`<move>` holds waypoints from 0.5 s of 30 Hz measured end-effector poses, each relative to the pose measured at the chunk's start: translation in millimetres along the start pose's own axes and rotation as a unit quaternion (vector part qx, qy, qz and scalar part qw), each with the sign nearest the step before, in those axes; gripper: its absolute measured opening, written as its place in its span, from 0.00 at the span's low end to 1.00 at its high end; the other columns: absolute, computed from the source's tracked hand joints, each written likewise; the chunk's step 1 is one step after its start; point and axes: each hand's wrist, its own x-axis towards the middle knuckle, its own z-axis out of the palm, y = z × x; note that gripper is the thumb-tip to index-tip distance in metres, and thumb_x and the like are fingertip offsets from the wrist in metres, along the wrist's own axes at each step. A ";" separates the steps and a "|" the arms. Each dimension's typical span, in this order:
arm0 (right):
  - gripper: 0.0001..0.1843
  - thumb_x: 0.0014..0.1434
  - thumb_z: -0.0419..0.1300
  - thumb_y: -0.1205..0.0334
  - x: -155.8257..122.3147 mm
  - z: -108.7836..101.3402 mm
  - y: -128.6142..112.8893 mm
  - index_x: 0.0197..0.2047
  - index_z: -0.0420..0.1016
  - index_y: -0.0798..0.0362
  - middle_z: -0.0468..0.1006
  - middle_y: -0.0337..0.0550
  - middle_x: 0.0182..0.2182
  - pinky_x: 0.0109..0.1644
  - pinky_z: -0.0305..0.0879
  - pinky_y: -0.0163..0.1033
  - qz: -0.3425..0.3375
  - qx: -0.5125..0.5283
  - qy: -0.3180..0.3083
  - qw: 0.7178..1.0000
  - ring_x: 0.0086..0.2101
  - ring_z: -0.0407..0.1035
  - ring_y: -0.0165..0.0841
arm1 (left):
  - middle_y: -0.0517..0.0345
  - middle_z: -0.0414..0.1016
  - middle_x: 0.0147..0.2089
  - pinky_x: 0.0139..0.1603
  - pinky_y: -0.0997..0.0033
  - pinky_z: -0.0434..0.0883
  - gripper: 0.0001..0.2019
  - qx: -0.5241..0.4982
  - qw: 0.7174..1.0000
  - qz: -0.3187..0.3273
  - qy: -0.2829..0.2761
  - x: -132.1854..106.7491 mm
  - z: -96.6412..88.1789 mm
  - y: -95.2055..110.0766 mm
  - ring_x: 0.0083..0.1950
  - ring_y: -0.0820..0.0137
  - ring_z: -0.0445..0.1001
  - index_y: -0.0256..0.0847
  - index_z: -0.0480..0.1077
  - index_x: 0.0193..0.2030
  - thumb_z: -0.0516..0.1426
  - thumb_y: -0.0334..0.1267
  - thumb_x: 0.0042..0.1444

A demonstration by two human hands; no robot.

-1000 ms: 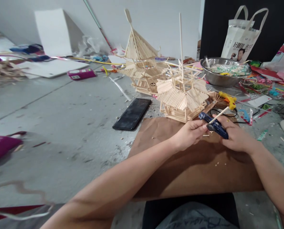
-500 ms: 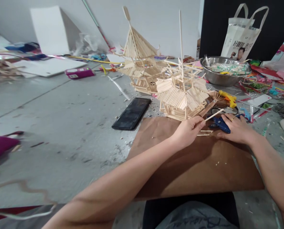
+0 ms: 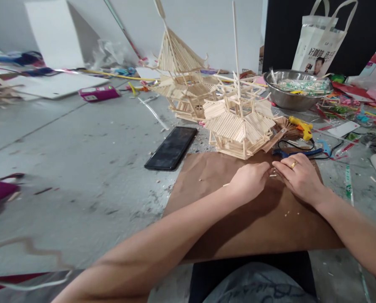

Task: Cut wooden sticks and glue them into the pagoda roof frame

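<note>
My left hand (image 3: 249, 181) is closed, and a pale tip of a thin wooden stick (image 3: 226, 184) pokes out on its wrist side; the rest is covered by the hand. Close to it, my right hand (image 3: 301, 174) has its fingertips drawn together over the short cut sticks (image 3: 272, 175); what is between them is hidden. Just behind the right hand lie blue-handled pliers (image 3: 312, 152), partly covered. Both hands are above a brown board (image 3: 238, 235). Beyond them stands a small pavilion model built of sticks (image 3: 243, 126), with an upright rod on top.
A taller stick pavilion (image 3: 184, 84) stands behind. A black phone (image 3: 171, 148) lies left of the board. To the right are a yellow glue gun (image 3: 301, 126), a steel bowl (image 3: 289, 101) holding wrapped sticks, a white bag (image 3: 314, 46) and scattered scraps.
My right hand has left the pliers and come left and nearer, beside my left hand. The stick in my left hand no longer points up to the right. The view has shifted slightly.
</note>
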 end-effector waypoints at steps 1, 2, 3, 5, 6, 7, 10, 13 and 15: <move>0.13 0.62 0.48 0.66 -0.2 2.0 0.8 0.41 0.74 0.55 0.76 0.45 0.31 0.40 0.57 0.40 -0.003 -0.002 0.009 1.000 0.32 0.63 0.34 | 0.58 0.67 0.24 0.28 0.73 0.56 0.13 0.018 1.000 -0.002 -0.011 -0.4 -0.6 1.0 0.27 0.71 0.66 0.39 0.63 0.27 0.45 0.34 0.60; 0.12 0.62 0.49 0.66 -0.5 3.3 1.5 0.39 0.74 0.56 0.76 0.45 0.29 0.38 0.56 0.40 -0.006 -0.007 0.020 1.000 0.30 0.62 0.33 | 0.57 0.69 0.25 0.28 0.73 0.57 0.12 0.036 0.999 -0.004 -0.020 -0.6 -1.2 1.6 0.28 0.70 0.68 0.39 0.64 0.28 0.44 0.34 0.60; 0.12 0.62 0.50 0.66 -0.8 4.0 1.9 0.37 0.75 0.56 0.75 0.44 0.28 0.37 0.55 0.39 -0.010 -0.011 0.030 0.999 0.29 0.61 0.33 | 0.56 0.71 0.27 0.29 0.73 0.58 0.12 0.053 0.998 -0.006 -0.029 -0.8 -1.5 2.0 0.30 0.69 0.69 0.39 0.65 0.30 0.44 0.34 0.61; 0.11 0.61 0.51 0.66 -1.3 4.2 1.8 0.34 0.74 0.55 0.74 0.43 0.26 0.35 0.53 0.39 -0.015 -0.019 0.038 0.999 0.28 0.60 0.33 | 0.54 0.74 0.30 0.30 0.72 0.60 0.12 0.084 0.996 -0.008 -0.040 -1.0 -1.4 2.0 0.33 0.66 0.72 0.39 0.66 0.33 0.44 0.35 0.61; 0.11 0.61 0.51 0.66 -1.6 4.0 1.4 0.33 0.74 0.55 0.73 0.43 0.26 0.35 0.53 0.39 -0.016 -0.022 0.034 0.999 0.28 0.60 0.33 | 0.54 0.74 0.31 0.30 0.71 0.61 0.12 0.098 0.994 -0.008 -0.044 -1.1 -1.0 1.8 0.34 0.65 0.73 0.39 0.67 0.34 0.44 0.36 0.61; 0.11 0.61 0.51 0.66 -1.9 3.7 0.8 0.32 0.74 0.55 0.73 0.43 0.25 0.34 0.52 0.39 -0.015 -0.024 0.029 0.999 0.28 0.60 0.33 | 0.53 0.75 0.32 0.30 0.71 0.62 0.13 0.109 0.993 -0.007 -0.046 -1.2 -0.5 1.6 0.34 0.64 0.73 0.39 0.67 0.35 0.44 0.36 0.61; 0.10 0.60 0.52 0.66 -3.4 3.4 -1.1 0.31 0.73 0.54 0.71 0.41 0.23 0.32 0.51 0.38 -0.005 -0.030 0.016 0.999 0.28 0.61 0.32 | 0.52 0.76 0.33 0.30 0.70 0.64 0.13 0.127 0.991 -0.007 -0.050 -1.9 1.5 2.0 0.35 0.63 0.74 0.38 0.68 0.37 0.44 0.35 0.61; 0.10 0.60 0.52 0.66 -4.7 3.4 -2.9 0.30 0.72 0.53 0.71 0.40 0.23 0.31 0.51 0.36 0.010 -0.033 0.015 0.999 0.27 0.62 0.30 | 0.53 0.76 0.33 0.30 0.69 0.64 0.12 0.126 0.991 -0.008 -0.048 -2.4 2.5 3.8 0.35 0.63 0.75 0.39 0.68 0.37 0.44 0.33 0.59; 0.10 0.60 0.52 0.66 -5.0 3.5 -4.4 0.29 0.72 0.53 0.71 0.39 0.23 0.31 0.51 0.35 0.020 -0.031 0.014 0.999 0.27 0.63 0.29 | 0.53 0.76 0.34 0.30 0.69 0.64 0.12 0.120 0.992 -0.010 -0.047 -2.7 2.4 5.4 0.36 0.63 0.75 0.39 0.68 0.36 0.44 0.33 0.59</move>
